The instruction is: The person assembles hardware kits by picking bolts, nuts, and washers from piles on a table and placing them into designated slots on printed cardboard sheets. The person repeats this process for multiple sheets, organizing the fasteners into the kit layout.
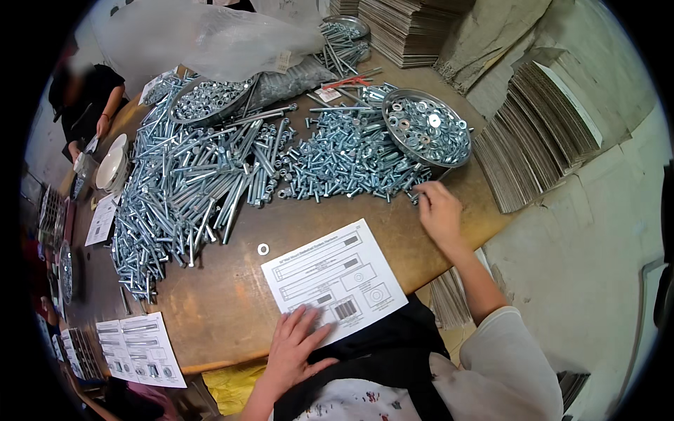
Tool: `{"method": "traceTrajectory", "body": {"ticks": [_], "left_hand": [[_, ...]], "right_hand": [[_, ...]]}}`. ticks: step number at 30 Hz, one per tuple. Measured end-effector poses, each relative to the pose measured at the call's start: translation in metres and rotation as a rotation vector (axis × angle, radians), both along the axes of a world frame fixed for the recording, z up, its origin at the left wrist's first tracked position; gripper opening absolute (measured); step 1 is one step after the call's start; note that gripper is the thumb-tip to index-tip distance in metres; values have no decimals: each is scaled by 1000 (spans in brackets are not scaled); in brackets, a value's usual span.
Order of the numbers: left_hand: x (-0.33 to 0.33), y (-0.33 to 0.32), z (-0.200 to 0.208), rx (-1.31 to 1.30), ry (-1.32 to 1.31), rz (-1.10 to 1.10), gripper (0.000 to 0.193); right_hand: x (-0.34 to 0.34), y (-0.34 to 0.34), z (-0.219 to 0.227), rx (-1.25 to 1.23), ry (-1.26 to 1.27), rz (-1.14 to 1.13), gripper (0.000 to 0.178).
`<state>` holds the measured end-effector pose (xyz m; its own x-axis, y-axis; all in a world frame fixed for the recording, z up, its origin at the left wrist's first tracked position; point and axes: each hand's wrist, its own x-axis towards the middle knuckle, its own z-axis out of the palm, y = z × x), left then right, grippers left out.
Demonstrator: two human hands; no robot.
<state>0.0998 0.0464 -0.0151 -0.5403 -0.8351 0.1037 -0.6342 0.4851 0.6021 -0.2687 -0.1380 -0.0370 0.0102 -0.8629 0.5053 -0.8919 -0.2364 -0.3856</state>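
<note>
My left hand (298, 351) lies spread on the lower left of a printed sheet (372, 256) with line drawings and a barcode, at the table's near edge. My right hand (441, 210) is at the near right edge of a heap of short bolts (337, 154). Its fingers are bent toward the bolts with a gap between forefinger and thumb, and nothing shows in them. Just beyond it, a round metal tray (465, 156) of washers and nuts rests against the heap. A single flat washer (263, 249) lies left of the sheet.
Longer bolts (189, 172) are heaped at left, with a metal bowl (175, 116) of nuts behind. Clear plastic bags (232, 42) lie farther back. Cardboard stacks (540, 133) stand at right. White bowls (112, 168) and another person (88, 105) are at far left.
</note>
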Motion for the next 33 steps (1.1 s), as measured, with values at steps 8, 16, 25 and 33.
{"method": "traceTrajectory", "body": {"ticks": [8, 16, 25, 33], "left_hand": [[-14, -26, -19, 15, -214, -114, 60], [-8, -26, -12, 51, -10, -20, 47], [23, -70, -33, 151, 444, 751, 26], [18, -87, -45, -14, 290, 620, 19]], "right_hand": [[-66, -44, 1, 216, 647, 103, 11], [81, 34, 75, 313, -646, 414, 11], [181, 25, -7, 828, -1212, 568, 9], [147, 27, -6, 889, -1001, 439, 26]]}}
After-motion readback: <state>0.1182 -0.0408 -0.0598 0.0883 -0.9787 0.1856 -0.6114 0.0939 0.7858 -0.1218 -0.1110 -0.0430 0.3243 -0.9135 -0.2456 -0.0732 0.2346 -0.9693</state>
